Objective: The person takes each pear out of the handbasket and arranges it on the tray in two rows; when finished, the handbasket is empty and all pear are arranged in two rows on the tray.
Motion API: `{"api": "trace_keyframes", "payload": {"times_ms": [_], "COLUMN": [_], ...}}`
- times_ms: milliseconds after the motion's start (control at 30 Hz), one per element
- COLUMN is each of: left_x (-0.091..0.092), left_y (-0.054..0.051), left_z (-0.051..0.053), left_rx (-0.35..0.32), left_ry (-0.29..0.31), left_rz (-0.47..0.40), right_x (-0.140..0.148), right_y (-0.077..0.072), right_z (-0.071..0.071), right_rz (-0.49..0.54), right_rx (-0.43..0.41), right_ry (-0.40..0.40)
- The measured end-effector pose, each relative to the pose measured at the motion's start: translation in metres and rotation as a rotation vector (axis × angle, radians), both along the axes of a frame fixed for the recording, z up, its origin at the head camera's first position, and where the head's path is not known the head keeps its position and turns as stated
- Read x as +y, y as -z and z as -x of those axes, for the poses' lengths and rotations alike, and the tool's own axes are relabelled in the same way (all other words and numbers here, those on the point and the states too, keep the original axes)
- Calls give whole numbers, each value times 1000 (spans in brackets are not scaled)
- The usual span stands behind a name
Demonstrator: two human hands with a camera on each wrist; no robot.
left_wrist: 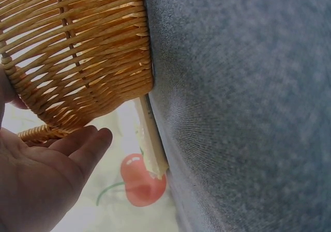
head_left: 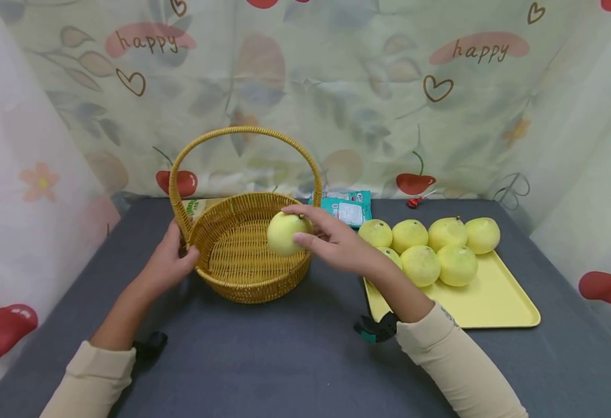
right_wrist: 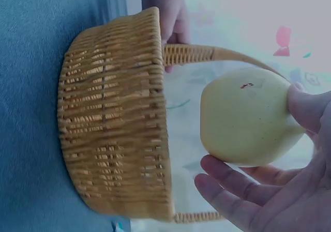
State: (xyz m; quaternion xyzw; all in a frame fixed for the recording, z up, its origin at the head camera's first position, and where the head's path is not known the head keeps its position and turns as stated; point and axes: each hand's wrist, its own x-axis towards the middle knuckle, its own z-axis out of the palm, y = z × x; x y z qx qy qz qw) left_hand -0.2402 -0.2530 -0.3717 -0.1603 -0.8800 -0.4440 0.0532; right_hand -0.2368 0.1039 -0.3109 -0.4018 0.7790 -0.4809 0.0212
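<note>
My right hand (head_left: 336,241) grips a round pale yellow-green pear (head_left: 286,233) between thumb and fingers, above the right part of a wicker basket (head_left: 250,293). In the right wrist view the pear (right_wrist: 248,118) is held higher than the basket's rim (right_wrist: 163,113). With the left hand (head_left: 166,258) I hold the basket's left side where the arched handle (head_left: 248,129) meets the rim. The left wrist view shows fingers (left_wrist: 90,147) behind the handle's base and the thumb partly out of frame. The basket stands upright, its woven bottom bare in the head view.
Several similar pears (head_left: 456,265) sit on a yellow tray (head_left: 498,302) at the right. Behind the basket lie a teal packet (head_left: 349,208) and a pale green-printed package (head_left: 195,206). A red-wrapped lollipop (head_left: 415,202) lies near the back edge, before a printed curtain (head_left: 336,104).
</note>
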Motion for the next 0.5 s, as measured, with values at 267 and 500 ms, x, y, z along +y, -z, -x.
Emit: {"api": "trace_keyframes", "payload": {"times_ms": [267, 500], "left_x": [-2, -2], "left_y": [2, 2], "left_z": [2, 3], "left_rx": [-2, -4], "left_ry": [-1, -9], "left_rz": [8, 0], "right_x": [24, 49], "right_y": [-2, -7], "right_z": [-5, -15], "right_rz": [20, 20], "right_rx": [-35, -78], "right_ry": [45, 106]}}
